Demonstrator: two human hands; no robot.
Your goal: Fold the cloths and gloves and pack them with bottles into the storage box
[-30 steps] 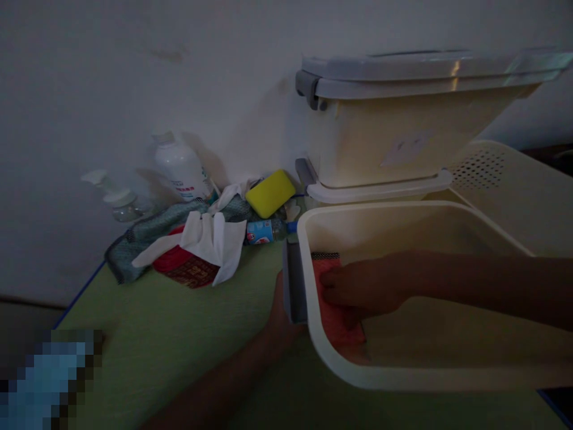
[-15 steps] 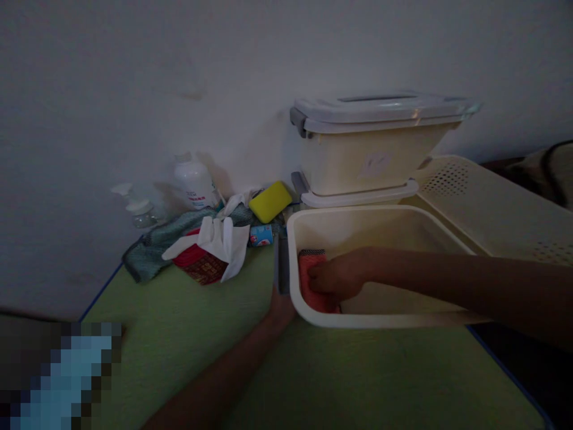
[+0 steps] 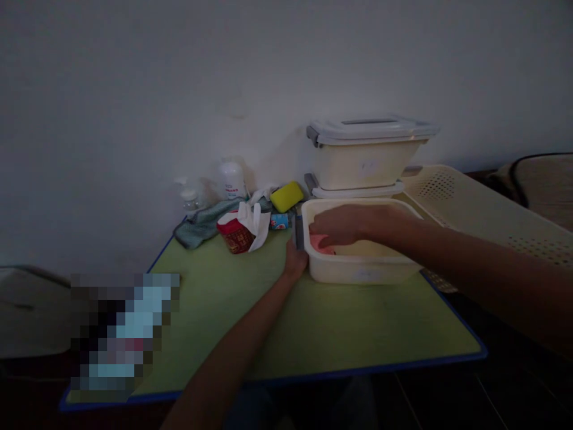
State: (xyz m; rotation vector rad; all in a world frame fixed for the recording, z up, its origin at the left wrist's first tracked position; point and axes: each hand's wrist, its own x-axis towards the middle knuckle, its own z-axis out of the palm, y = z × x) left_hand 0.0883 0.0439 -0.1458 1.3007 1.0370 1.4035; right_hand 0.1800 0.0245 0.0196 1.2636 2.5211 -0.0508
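A cream plastic storage bin [image 3: 367, 272] without a lid stands on the green-topped table [image 3: 358, 322]. My left hand [image 3: 295, 260] grips its left end at the grey latch [image 3: 298, 233], fingers partly hidden behind the bin. Inside, at the left end, my right hand [image 3: 338, 224] has its fingers closed over a red cloth [image 3: 320, 243], pressed against the bin's inner side. Only part of the cloth shows beneath that hand.
Behind stands a lidded cream bin [image 3: 364, 164], a perforated cream basket [image 3: 474, 209] to its right. Along the wall lie a yellow sponge [image 3: 286, 196], blue can [image 3: 279, 221], red tissue pack [image 3: 237, 239], grey-green cloth [image 3: 201, 224], white bottle [image 3: 233, 181] and pump bottle [image 3: 190, 197]. A pixelated object [image 3: 134, 328] lies left.
The view has pulled back and shows more of the table. My right hand has shifted toward the far side of the bin and covers more of the red cloth. My left hand keeps its hold.
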